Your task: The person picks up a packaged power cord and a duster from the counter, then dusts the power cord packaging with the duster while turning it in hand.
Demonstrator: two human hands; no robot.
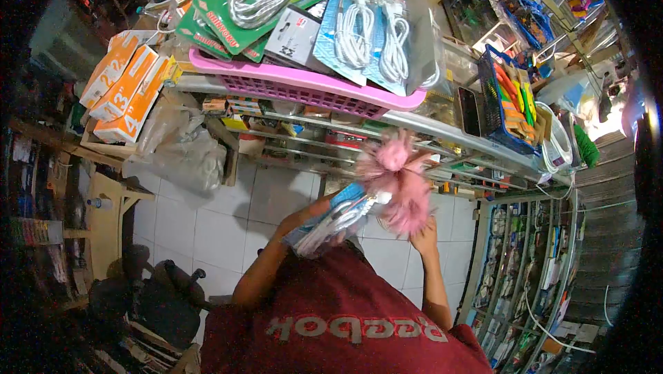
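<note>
My left hand [314, 216] is closed round a blue packaged white cable [338, 221], held in front of my chest. To its right, my right hand [423, 234] grips the lower side of a fluffy pink duster [407, 198], which is blurred and partly overlaps the cable's end. Beyond both hands, a pink basket [297, 84] on the counter holds more packaged white cables [356, 35], green cards with a cable [276, 1] and a grey box [293, 37].
A glass counter [449, 125] runs across the front. On it at the right are a phone [469, 111] and a blue basket [492, 98] of colourful tools. Orange boxes [124, 91] and a plastic bag [181, 142] are at the left. A goods rack [518, 256] stands at the right.
</note>
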